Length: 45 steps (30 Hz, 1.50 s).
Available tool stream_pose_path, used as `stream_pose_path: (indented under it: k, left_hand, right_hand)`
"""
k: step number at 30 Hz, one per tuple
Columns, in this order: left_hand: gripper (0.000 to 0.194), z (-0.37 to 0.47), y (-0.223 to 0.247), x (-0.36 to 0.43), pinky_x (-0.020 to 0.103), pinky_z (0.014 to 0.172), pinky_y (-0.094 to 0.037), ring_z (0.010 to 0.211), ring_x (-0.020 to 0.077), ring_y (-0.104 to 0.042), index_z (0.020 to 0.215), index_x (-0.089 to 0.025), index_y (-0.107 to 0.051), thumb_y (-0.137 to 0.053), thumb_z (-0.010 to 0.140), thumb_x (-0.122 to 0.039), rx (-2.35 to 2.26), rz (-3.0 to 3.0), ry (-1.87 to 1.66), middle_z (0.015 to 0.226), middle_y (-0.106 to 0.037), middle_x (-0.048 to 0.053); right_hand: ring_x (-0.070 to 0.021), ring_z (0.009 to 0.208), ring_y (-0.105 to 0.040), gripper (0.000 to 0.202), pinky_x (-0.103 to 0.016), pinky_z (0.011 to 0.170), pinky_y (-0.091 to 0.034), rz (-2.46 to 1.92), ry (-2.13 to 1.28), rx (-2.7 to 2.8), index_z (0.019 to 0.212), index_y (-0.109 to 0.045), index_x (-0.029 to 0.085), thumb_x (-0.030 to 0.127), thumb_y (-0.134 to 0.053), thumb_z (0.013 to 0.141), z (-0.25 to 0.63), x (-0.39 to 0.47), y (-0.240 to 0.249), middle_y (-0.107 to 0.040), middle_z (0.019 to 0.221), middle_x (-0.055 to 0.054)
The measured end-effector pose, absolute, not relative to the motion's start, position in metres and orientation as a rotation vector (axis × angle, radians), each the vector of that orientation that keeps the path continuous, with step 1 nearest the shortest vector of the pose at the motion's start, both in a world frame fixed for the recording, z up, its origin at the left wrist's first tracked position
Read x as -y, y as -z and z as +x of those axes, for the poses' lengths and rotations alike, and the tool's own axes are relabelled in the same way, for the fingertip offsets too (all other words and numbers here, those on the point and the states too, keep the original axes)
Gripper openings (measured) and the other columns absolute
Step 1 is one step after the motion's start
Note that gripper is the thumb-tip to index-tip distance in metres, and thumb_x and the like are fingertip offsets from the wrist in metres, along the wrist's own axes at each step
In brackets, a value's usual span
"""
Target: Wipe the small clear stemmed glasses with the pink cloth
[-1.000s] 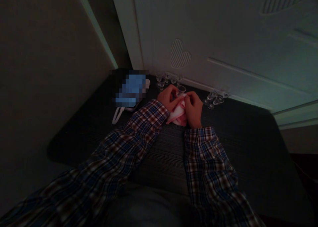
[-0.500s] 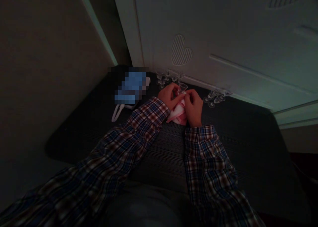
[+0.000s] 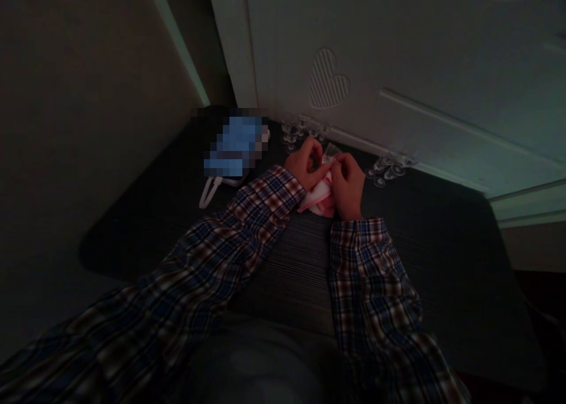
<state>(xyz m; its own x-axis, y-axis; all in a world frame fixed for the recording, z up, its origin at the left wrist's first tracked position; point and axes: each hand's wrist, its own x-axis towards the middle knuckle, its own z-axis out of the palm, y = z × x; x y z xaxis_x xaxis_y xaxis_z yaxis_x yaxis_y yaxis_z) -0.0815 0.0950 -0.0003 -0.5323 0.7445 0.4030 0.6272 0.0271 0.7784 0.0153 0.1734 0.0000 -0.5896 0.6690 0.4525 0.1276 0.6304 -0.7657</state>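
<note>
Above the dark tabletop point(image 3: 292, 256), my two hands come together around a small clear glass point(image 3: 332, 151) and a pink-and-white cloth point(image 3: 325, 200). The glass has a flared bowl; its lower part is hidden by fingers and cloth. My left hand point(image 3: 304, 164) is closed at the glass's left side, its thumb reaching across toward the stem. Pinched fingers of my right hand point(image 3: 349, 184) grip the cloth against the lower part of the glass. The rest of the cloth hangs below, between both hands.
Several small clear stemmed glasses point(image 3: 290, 134) stand behind my left hand, and another cluster of glasses point(image 3: 392, 168) is to the right. A pixelated device with a blue screen point(image 3: 234, 147) and a white cable point(image 3: 207, 193) lies left. A white panel point(image 3: 292, 56) backs the table.
The view has shifted slightly. The glass between my hands looks tilted a little differently, and my fingers have moved slightly around it. Both hands keep their hold.
</note>
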Motion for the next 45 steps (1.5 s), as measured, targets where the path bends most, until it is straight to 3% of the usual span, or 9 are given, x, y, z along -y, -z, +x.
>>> stream_pose_path:
  k: [10,45]
  left_hand:
    - [0.027,-0.0811,0.0027,-0.0972,0.018,0.044,-0.031,0.048,0.0048,-0.047,0.096,-0.017,-0.044,-0.054,0.072,-0.022,-2.130,1.486,-1.564,0.071,-0.058,-0.002]
    - [0.022,-0.0857,0.0054,-0.0999,0.020,0.048,-0.038,0.055,0.0090,-0.053,0.091,-0.017,-0.047,-0.053,0.075,-0.030,-2.219,1.509,-1.477,0.069,-0.058,-0.001]
  right_hand:
    - [-0.0091,0.066,-0.048,0.015,-0.023,0.063,-0.035,-0.597,-0.915,2.081,0.075,-0.051,0.019,0.027,-0.039,0.080,0.0139,-0.1769,0.0046,-0.054,0.071,0.002]
    - [-0.0118,0.073,-0.050,0.021,-0.028,0.072,-0.040,-0.613,-0.865,2.139,0.076,-0.050,0.018,0.031,-0.035,0.082,0.0150,-0.1796,0.0063,-0.054,0.073,0.000]
